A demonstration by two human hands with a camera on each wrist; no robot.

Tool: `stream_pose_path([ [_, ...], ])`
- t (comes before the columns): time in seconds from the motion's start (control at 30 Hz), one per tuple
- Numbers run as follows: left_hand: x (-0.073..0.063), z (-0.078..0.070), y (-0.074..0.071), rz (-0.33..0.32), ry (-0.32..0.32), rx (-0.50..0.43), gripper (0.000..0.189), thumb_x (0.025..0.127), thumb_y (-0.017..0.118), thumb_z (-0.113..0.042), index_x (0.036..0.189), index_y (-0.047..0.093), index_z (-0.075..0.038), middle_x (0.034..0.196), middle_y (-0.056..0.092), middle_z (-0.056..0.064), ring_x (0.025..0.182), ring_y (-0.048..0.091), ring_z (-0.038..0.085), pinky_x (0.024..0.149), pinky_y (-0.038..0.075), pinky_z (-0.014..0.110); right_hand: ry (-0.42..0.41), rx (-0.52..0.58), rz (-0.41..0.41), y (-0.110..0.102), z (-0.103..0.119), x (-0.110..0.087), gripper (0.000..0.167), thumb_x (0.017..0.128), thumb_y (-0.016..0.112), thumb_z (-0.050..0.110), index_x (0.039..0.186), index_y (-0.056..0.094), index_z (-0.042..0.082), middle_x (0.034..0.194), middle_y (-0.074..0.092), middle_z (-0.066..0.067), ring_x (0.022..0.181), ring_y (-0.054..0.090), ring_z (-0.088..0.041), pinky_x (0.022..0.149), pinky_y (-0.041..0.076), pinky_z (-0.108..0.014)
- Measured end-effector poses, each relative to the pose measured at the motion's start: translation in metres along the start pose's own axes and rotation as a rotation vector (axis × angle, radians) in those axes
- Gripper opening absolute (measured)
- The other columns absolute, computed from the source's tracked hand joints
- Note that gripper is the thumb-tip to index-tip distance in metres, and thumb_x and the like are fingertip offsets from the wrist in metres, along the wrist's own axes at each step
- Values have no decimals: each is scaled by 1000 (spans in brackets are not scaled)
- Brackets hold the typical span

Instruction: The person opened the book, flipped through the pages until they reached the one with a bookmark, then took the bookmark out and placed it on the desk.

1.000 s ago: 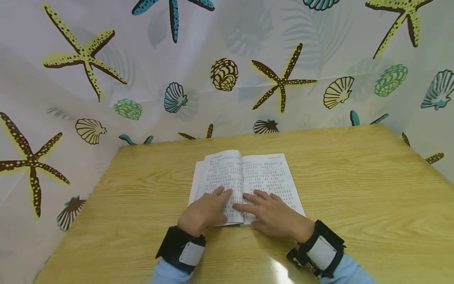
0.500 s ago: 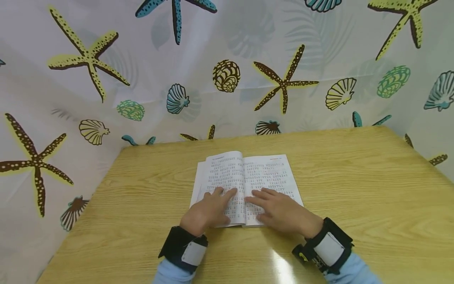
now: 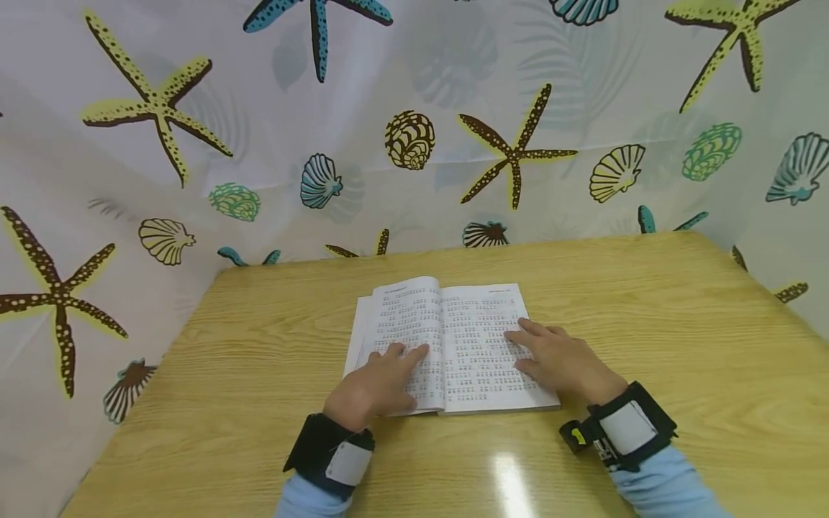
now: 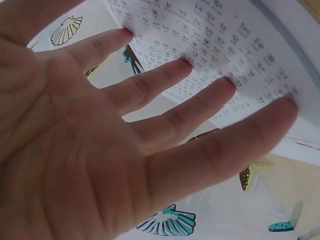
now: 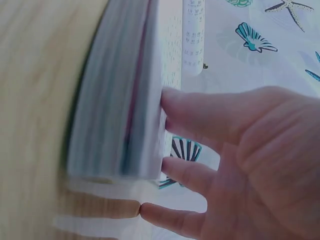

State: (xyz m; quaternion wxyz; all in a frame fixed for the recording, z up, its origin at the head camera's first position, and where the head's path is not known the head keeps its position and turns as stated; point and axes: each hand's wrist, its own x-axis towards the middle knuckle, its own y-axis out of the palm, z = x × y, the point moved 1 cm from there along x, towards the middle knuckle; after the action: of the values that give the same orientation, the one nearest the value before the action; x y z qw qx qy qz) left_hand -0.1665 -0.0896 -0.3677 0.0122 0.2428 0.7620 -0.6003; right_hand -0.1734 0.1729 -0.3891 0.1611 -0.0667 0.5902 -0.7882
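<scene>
An open book (image 3: pixel 479 324) with printed pages lies on the wooden table in the head view, its left side curving up near the spine. My left hand (image 3: pixel 372 385) rests on the lower left page with its fingers spread; in the left wrist view the fingertips touch the printed page (image 4: pixel 200 37). At the right page's outer edge is my right hand (image 3: pixel 566 363), fingers extended and thumb on the paper. From the right wrist, the thick block of page edges (image 5: pixel 112 100) shows, with the thumb against the page and one fingertip beyond the book, touching the table.
The wooden table (image 3: pixel 272 324) carries the book near its middle. Behind it and at both sides hangs a white cloth (image 3: pixel 363 93) printed with starfish and shells. Black straps (image 3: pixel 330 453) with white patches wrap both wrists.
My right hand has slid right across the right page, from near the spine to the outer edge, uncovering the print. The left hand stays in place on the left page.
</scene>
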Motion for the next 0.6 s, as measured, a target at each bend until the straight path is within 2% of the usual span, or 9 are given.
stream_pose_path([
  [0.43, 0, 0, 1, 4, -3, -7, 76, 86, 80, -16, 154, 46, -19, 154, 41, 16, 128, 47, 45, 93, 51, 56, -13, 53, -28, -1, -5, 0, 47, 98, 67, 21, 140, 59, 4, 152, 33, -38, 131, 33, -67, 92, 36, -81],
  [0.5, 0, 0, 1, 7, -5, -7, 75, 87, 79, -17, 154, 45, -20, 155, 41, 16, 130, 46, 45, 94, 50, 57, -8, 64, -24, -1, -5, 0, 49, 97, 67, 21, 141, 58, 1, 152, 32, -39, 131, 33, -67, 92, 36, -81],
  [0.6, -1, 0, 1, 8, -3, -6, 74, 88, 79, -19, 155, 45, -19, 155, 40, 16, 131, 45, 46, 95, 49, 58, 28, 83, -13, 0, -6, 0, 59, 97, 66, 23, 144, 49, -8, 153, 29, -40, 133, 31, -66, 95, 35, -79],
])
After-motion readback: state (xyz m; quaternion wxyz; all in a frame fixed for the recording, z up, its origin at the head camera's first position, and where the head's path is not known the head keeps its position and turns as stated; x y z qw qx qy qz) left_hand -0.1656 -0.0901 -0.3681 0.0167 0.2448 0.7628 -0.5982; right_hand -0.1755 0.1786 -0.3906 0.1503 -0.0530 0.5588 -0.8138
